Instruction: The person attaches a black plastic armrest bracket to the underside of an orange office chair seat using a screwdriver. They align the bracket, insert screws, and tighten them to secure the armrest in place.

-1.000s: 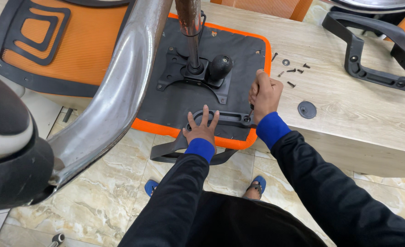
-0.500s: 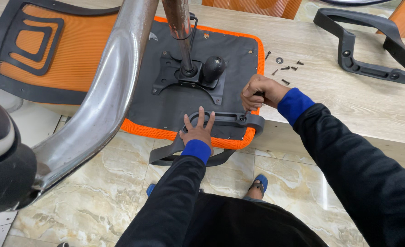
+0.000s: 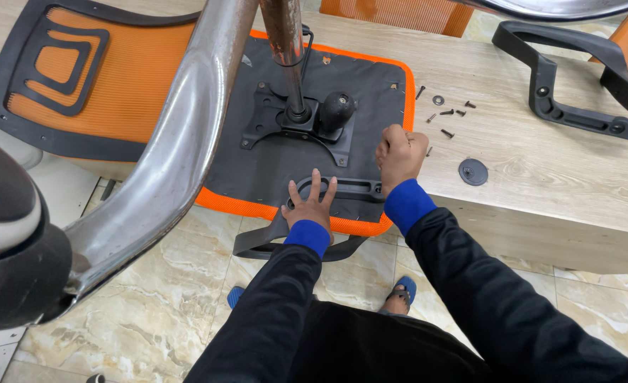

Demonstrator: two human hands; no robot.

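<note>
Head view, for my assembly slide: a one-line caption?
Left hand flat on black armrest bracket, right hand fisted over upturned orange seat, screws nearby.

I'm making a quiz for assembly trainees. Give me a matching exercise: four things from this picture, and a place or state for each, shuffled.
Things:
1. left hand
2. right hand
3. screws
4. spare armrest

Places or states:
A. loose on the table, right of the seat
B. closed in a fist at the seat's right edge
C. flat, fingers spread, on the black armrest bracket
D. lying at the table's far right

Pairs: 1-C, 2-B, 3-A, 4-D
</note>
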